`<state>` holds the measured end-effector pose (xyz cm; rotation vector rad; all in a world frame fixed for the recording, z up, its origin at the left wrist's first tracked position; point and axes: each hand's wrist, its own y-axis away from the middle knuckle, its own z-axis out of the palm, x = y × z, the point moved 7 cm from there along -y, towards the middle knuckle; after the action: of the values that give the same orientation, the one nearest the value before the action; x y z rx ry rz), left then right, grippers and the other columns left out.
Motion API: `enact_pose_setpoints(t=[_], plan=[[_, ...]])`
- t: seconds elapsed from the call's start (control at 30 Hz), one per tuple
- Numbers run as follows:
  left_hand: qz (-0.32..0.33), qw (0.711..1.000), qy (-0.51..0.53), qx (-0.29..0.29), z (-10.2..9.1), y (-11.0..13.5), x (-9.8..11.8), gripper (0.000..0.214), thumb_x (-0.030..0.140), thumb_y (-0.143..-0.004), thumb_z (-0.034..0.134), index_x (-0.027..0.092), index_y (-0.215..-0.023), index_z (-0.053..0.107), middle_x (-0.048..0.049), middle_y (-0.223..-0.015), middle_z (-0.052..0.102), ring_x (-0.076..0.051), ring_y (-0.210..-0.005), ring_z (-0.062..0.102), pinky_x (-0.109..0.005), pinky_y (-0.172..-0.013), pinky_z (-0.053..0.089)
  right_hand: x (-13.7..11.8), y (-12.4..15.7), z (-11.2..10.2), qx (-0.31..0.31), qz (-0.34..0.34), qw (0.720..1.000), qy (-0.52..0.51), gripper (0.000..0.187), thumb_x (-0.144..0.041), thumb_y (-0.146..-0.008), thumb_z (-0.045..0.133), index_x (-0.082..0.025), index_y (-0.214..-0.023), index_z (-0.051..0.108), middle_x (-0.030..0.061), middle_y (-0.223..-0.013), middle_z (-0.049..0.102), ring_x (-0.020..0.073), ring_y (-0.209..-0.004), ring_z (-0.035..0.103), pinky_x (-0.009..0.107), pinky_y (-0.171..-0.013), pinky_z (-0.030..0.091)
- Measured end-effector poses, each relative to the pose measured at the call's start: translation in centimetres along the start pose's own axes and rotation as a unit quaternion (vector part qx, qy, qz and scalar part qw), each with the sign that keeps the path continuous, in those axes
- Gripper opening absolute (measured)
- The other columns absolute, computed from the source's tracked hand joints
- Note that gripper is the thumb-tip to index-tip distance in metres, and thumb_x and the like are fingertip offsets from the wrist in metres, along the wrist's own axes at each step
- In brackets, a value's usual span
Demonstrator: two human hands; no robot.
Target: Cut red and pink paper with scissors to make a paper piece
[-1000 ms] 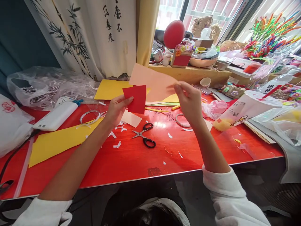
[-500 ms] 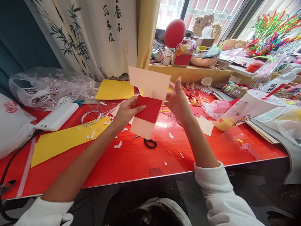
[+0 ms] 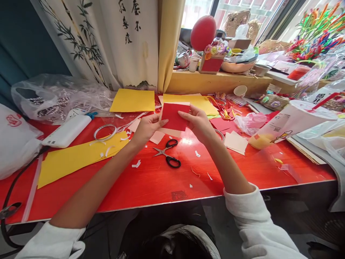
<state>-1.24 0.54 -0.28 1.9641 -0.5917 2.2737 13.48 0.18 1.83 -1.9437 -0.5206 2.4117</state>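
My left hand (image 3: 147,127) and my right hand (image 3: 198,124) together hold a red paper rectangle (image 3: 174,116) laid on a pale pink sheet (image 3: 169,131), just above the red table (image 3: 151,183). Each hand pinches one side of the stacked papers, thumbs on the red face. Only the pink sheet's edges show around the red piece. Black-handled scissors (image 3: 168,154) lie on the table right below the hands.
Yellow paper sheets (image 3: 78,156) (image 3: 133,100) lie left and behind. A tape ring (image 3: 104,132), a white box (image 3: 67,131), plastic bags (image 3: 51,97) and paper scraps sit to the left. A cup (image 3: 289,120), pink scraps (image 3: 236,142) and craft clutter crowd the right and the windowsill.
The pink sheet, held up tall before, has come down and been gathered behind the red piece. Both hands moved lower and closer together, uncovering the scissors.
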Motion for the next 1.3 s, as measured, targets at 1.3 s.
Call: enact_pose_setpoints(t=[1.3], plan=[[0.012, 0.994, 0.015, 0.109, -1.1, 0.2, 0.5, 0.024, 0.038, -0.069, 0.074, 0.016, -0.077, 0.071, -0.0019, -0.073, 0.067, -0.014, -0.067, 0.061, -0.028, -0.066, 0.05, 0.4, 0.4, 0.0, 0.03, 0.029, 0.997, 0.065, 0.028, -0.039, -0.069, 0.073, -0.02, -0.09, 0.07, 0.0043, -0.093, 0.073, 0.0202, -0.086, 0.066, 0.036, -0.08, 0.054]])
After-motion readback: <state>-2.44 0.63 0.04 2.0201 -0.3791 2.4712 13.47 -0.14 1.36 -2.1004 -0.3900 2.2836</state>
